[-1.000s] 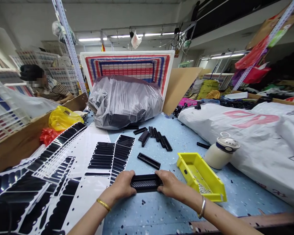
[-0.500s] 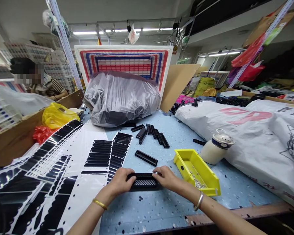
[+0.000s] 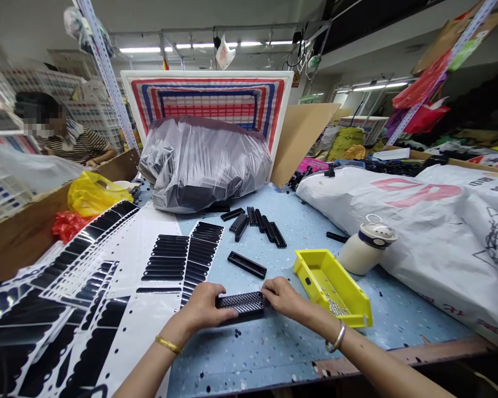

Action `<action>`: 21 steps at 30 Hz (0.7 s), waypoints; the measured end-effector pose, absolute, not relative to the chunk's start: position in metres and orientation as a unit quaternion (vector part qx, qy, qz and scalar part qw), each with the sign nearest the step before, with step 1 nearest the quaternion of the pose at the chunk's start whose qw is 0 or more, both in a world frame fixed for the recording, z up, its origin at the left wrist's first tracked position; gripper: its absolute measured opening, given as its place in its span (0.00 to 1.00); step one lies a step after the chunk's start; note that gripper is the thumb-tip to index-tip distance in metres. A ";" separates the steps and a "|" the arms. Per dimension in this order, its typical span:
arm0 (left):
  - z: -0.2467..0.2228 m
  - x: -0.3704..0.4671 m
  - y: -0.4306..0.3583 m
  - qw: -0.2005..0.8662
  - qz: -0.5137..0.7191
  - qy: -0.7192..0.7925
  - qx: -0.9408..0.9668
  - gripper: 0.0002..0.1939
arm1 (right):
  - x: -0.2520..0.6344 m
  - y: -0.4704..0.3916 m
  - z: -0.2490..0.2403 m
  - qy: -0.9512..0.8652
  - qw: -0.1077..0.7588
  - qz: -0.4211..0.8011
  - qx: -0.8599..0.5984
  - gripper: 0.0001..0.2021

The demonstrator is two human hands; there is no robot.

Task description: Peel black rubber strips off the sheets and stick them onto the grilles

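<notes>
A long black plastic piece with a perforated mesh face [image 3: 244,302] is held over the near part of the blue table. My left hand [image 3: 203,307] grips its left end, thumb along the near side. At the other end, the closed fingers of my right hand [image 3: 281,296] pinch the piece's right tip. Just beyond lies a similar black piece [image 3: 247,265], slotted and open-faced. Several more black pieces [image 3: 269,230] are scattered farther back. To the left is a white sheet with rows of glossy black strips [image 3: 165,258].
A yellow bin [image 3: 301,269] with small metal bits stands right of my hands, beside a cream bottle [image 3: 359,254]. A large plastic-wrapped bundle [image 3: 209,166] sits at the back. White sacks [image 3: 357,193] line the right side. A co-worker [image 3: 72,135] sits beyond the left board.
The black piece has tilted, so more of its mesh face shows. My left thumb now lies lower along the near side, and my right fingers have shifted to the right tip.
</notes>
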State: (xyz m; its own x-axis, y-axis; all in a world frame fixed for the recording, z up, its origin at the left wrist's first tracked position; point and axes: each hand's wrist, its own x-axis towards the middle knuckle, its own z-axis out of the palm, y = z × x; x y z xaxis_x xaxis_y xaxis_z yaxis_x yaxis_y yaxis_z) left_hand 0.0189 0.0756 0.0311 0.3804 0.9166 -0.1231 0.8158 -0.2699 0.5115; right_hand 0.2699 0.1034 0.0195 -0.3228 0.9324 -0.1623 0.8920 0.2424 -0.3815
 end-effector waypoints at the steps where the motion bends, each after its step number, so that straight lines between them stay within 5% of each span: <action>1: 0.031 0.020 0.075 0.248 0.082 0.545 0.797 0.25 | 0.272 0.106 0.023 -0.785 0.047 0.192 -0.587 0.14; 8: 0.028 0.037 0.070 0.213 0.021 0.534 0.818 0.15 | 0.267 0.134 0.044 -0.793 0.023 0.115 -0.598 0.11; 17: 0.036 0.041 0.062 0.275 0.050 0.554 0.784 0.32 | 0.255 0.156 0.025 -0.792 -0.012 0.147 -0.592 0.11; 21: 0.040 0.034 0.069 0.287 0.077 0.553 0.778 0.30 | 0.259 0.157 0.020 -0.791 -0.007 0.178 -0.585 0.10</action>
State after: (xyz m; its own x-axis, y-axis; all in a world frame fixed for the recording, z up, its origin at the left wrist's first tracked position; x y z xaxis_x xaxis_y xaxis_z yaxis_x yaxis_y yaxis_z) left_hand 0.0341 0.0694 0.0399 0.3758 0.9054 -0.1975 0.8174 -0.2234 0.5310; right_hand 0.2594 0.1566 0.0201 -0.3154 0.9233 -0.2192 0.9283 0.2522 -0.2734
